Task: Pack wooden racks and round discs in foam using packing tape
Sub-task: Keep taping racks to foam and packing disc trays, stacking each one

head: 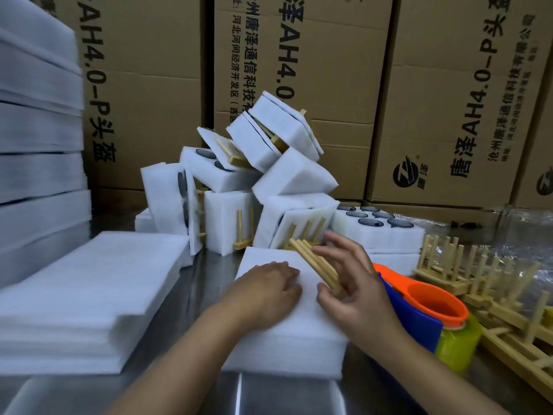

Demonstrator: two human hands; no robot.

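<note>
Wooden rack [314,264] at center, held loosely by right hand [356,290], may slip; left hand [269,286] presses foam block [284,335] flat.

**A packing bench in a stockroom**

I read this as a packing station in a warehouse. Printed cardboard cartons [299,70] stand stacked like a wall behind a steel table [209,265]. Foam sheets [89,289] are piled on the left, and foam-wrapped bundles [287,175] are heaped in the middle. Loose wooden racks [443,271] crowd the right, near a tape dispenser [419,319]. One wooden rack [317,265] is on a foam block [284,324] before me.
</note>
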